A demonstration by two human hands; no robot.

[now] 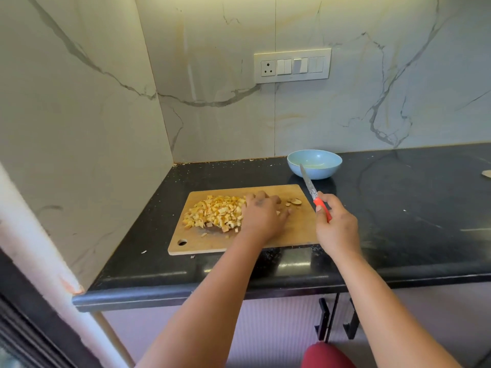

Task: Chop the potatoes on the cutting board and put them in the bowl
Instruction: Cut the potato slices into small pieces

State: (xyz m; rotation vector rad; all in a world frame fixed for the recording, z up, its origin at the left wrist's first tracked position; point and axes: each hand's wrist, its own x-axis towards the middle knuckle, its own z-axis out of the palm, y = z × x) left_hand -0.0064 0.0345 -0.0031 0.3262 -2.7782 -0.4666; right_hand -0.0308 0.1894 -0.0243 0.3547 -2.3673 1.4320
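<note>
At the left end of the black countertop (398,208), close to the corner where the two marble walls (79,115) met, the wooden cutting board (300,232) lay with its long side along the front edge and its hanging hole at the near left corner. The diced potatoes (212,212) were heaped on the board's left half — a loose yellow pile, with a few stray cubes toward the near edge. Your left hand (263,216) rested palm down on the board just right of the pile, fingers bent and touching its right side; whether it held any pieces under the palm I could not tell. A couple of brownish potato scraps (294,201) lay near the board's far right corner, just past your fingertips. Your right hand (336,229) hovered at the board's right edge, fingers wrapped round the red handle of the knife (309,185), whose blade pointed up and away toward the bowl. The light blue bowl (314,164) stood behind the board's far right corner, near the back wall — apart from the board, and no potato showed inside it. A switch panel (292,65) was mounted on the back wall above the bowl. A small pale object (486,173) sat at the far right of the countertop, too cut off to name.
</note>
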